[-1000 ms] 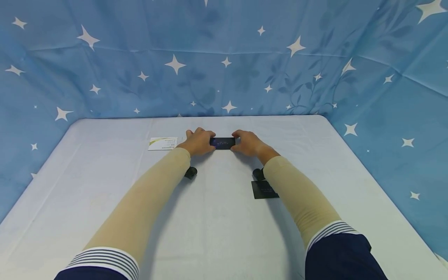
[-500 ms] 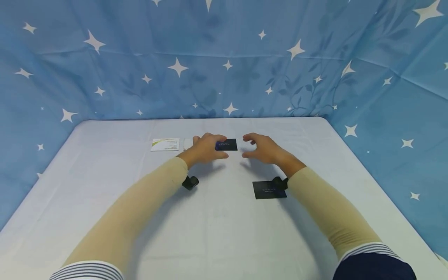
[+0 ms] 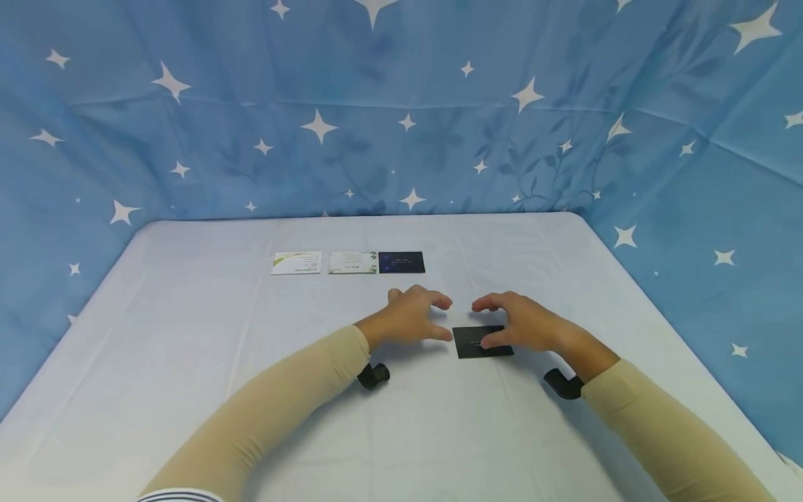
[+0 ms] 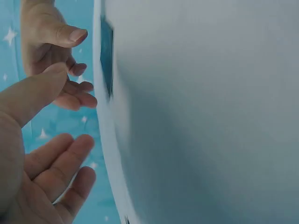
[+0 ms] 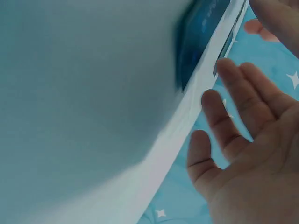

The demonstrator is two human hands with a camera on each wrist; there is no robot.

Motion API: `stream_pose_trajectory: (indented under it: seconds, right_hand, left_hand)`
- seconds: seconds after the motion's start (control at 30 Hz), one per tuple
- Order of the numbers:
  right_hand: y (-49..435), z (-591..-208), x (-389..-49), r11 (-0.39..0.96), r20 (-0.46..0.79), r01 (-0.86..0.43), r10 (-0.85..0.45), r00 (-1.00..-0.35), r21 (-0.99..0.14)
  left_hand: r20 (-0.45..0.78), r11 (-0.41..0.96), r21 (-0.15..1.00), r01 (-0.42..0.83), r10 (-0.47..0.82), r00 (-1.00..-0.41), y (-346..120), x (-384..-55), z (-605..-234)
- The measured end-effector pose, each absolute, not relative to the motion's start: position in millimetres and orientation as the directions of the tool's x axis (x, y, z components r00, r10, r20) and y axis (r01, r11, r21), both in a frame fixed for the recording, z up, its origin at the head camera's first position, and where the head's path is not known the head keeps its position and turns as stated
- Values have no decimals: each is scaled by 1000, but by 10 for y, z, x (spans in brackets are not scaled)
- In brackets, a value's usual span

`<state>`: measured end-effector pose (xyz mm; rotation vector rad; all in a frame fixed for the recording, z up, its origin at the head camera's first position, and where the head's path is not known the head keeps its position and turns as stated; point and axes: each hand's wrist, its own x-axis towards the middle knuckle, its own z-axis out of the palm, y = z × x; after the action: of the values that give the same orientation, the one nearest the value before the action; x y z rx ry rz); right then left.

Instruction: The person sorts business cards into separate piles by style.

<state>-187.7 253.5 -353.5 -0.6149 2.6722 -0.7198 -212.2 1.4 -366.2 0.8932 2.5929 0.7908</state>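
Observation:
A black business card [image 3: 467,343] lies on the white table, and its dark face also shows in the right wrist view as a dark card [image 5: 201,37]. My right hand [image 3: 525,324] hovers over the card's right part, fingers apart and holding nothing. Just left of the card is my left hand [image 3: 414,315], thumb and fingers spread toward it, with nothing between them. In the left wrist view the left hand's fingers [image 4: 60,172] are relaxed, facing the other hand [image 4: 51,42].
Farther back, a row of cards lies side by side: a white card with a yellow-green curve [image 3: 297,263], a white card with leafy corners [image 3: 353,263] and a dark blue card [image 3: 401,262]. A blue star-printed curtain [image 3: 401,104] hangs behind the table [image 3: 188,335].
Both hands have let go of the dark blue card in the back row. They have moved nearer and to the right, to the black card.

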Motion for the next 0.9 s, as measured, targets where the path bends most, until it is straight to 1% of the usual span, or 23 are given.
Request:
stream_pose_trajectory:
  seconds: [0.2, 0.37, 0.67, 0.9]
  right_hand:
    - [2637, -3628, -1706, 778, -160, -353, -495, -854, -520]
    - [2638, -3642, -1678, 778, -121, -395, -509, -852, -488]
    - [2615, -3654, -1685, 805, -95, -414, -494, -864, -424]
    - [2520, -3619, -1683, 801, -27, -436, -489, -872, -411]
  left_hand:
    - [-125, 707, 455, 542, 654, -746, 176, -1994, -3697]
    - [-124, 724, 390, 569, 653, -747, 222, -1933, -3711]
    - [-97, 725, 385, 571, 647, -756, 214, -1909, -3697]
    - [-61, 712, 409, 571, 646, -761, 167, -1935, -3701]
